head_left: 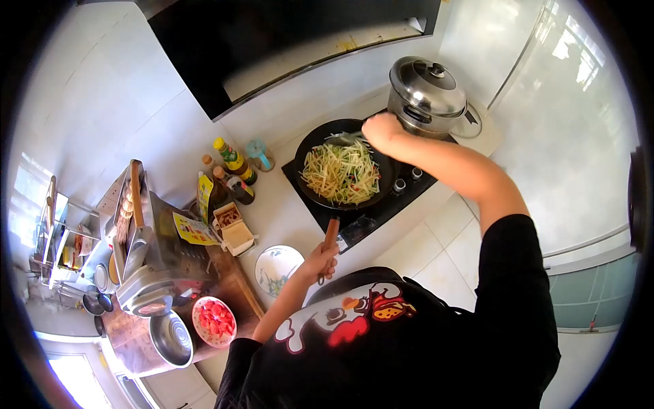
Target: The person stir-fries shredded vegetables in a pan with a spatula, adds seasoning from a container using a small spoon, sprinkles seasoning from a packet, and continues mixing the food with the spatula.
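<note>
In the head view my left hand (320, 264) is wrapped round the brown handle of a black wok (304, 185) that sits on the cooktop (424, 180). Pale shredded strips (340, 170), perhaps potato, with green and red bits fill the middle of the wok. Over its far right rim, my right hand (383, 133) is closed on a spatula (345, 138). The spatula's metal head rests among the strips at the back; its grip is hidden in my fist. A white patterned plate (278, 264) lies just left of my left hand.
A lidded steel pot (428, 95) stands behind my right forearm. Left of the wok are a yellow-capped bottle (231, 158), a spice box (235, 232) and a jar (259, 155). A bowl of red chunks (214, 321) and a metal bowl (171, 339) sit lower left.
</note>
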`<action>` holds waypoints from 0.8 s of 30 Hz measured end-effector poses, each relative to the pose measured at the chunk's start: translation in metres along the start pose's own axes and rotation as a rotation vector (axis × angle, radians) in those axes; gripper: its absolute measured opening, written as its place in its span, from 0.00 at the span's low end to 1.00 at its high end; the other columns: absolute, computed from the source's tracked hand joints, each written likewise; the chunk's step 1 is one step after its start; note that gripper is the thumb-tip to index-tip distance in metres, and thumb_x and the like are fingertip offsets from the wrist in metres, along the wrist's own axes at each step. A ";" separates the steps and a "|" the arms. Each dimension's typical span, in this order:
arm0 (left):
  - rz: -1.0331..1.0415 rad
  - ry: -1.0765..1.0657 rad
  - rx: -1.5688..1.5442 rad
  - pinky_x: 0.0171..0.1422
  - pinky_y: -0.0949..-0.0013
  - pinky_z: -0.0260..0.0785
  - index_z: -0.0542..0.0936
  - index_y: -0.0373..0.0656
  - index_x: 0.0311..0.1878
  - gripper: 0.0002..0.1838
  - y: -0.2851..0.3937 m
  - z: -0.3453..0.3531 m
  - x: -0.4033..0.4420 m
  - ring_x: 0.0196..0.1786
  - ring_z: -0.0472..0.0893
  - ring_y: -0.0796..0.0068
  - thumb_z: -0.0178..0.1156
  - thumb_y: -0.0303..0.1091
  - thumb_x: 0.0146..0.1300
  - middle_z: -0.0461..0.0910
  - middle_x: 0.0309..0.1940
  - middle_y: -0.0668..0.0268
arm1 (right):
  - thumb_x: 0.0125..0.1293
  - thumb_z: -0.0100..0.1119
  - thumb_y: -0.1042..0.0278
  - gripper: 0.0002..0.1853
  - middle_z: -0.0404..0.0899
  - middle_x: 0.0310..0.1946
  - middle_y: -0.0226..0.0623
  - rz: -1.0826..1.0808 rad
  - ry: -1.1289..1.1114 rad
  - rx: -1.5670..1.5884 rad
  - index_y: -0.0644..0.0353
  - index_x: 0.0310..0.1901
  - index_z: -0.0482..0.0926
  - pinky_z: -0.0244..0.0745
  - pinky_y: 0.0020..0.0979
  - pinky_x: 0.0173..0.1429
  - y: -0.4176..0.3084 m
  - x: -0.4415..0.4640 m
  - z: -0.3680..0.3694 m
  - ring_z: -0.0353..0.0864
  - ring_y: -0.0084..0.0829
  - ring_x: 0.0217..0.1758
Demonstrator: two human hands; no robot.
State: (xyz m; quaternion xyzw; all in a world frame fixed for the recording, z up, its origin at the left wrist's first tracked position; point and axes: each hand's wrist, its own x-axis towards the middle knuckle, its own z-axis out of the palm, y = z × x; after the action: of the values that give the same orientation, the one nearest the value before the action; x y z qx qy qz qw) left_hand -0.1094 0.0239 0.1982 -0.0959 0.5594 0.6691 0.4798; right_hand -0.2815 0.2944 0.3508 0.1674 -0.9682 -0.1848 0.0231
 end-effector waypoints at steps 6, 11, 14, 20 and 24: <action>-0.003 -0.020 -0.004 0.17 0.76 0.60 0.63 0.50 0.52 0.21 -0.001 -0.002 0.002 0.18 0.68 0.81 0.58 0.45 0.61 0.67 0.23 0.70 | 0.48 0.55 0.74 0.08 0.82 0.29 0.44 -0.137 -0.118 0.021 0.62 0.28 0.83 0.78 0.39 0.34 -0.014 -0.029 -0.042 0.83 0.41 0.33; 0.002 -0.014 -0.007 0.18 0.75 0.60 0.62 0.49 0.51 0.20 0.001 0.001 -0.001 0.18 0.67 0.80 0.56 0.44 0.62 0.65 0.23 0.70 | 0.50 0.53 0.74 0.08 0.82 0.31 0.44 -0.195 -0.189 0.029 0.62 0.28 0.83 0.78 0.39 0.36 -0.037 -0.030 -0.046 0.83 0.41 0.36; 0.009 -0.013 -0.001 0.18 0.75 0.61 0.62 0.49 0.51 0.20 0.001 -0.001 -0.001 0.19 0.67 0.80 0.56 0.44 0.62 0.65 0.23 0.70 | 0.51 0.54 0.74 0.07 0.82 0.29 0.41 -0.098 -0.145 0.020 0.60 0.27 0.83 0.78 0.37 0.35 -0.024 0.009 -0.020 0.83 0.38 0.34; 0.010 -0.003 -0.016 0.16 0.76 0.61 0.62 0.50 0.52 0.21 0.005 0.004 -0.002 0.18 0.68 0.81 0.57 0.46 0.62 0.67 0.23 0.70 | 0.50 0.55 0.73 0.05 0.82 0.29 0.39 -0.227 0.140 -0.099 0.59 0.25 0.82 0.77 0.34 0.34 -0.028 0.033 -0.037 0.82 0.34 0.33; 0.003 0.002 0.017 0.16 0.76 0.62 0.62 0.50 0.50 0.20 0.004 0.002 -0.001 0.18 0.68 0.81 0.57 0.47 0.62 0.67 0.23 0.70 | 0.52 0.54 0.69 0.06 0.79 0.29 0.33 -0.520 0.546 -0.245 0.57 0.25 0.80 0.72 0.31 0.39 -0.041 0.056 -0.017 0.78 0.31 0.35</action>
State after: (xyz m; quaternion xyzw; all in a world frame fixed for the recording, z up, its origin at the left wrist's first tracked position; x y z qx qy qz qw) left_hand -0.1105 0.0255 0.2022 -0.0914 0.5654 0.6652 0.4790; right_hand -0.3195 0.2342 0.3511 0.4459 -0.8225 -0.2475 0.2519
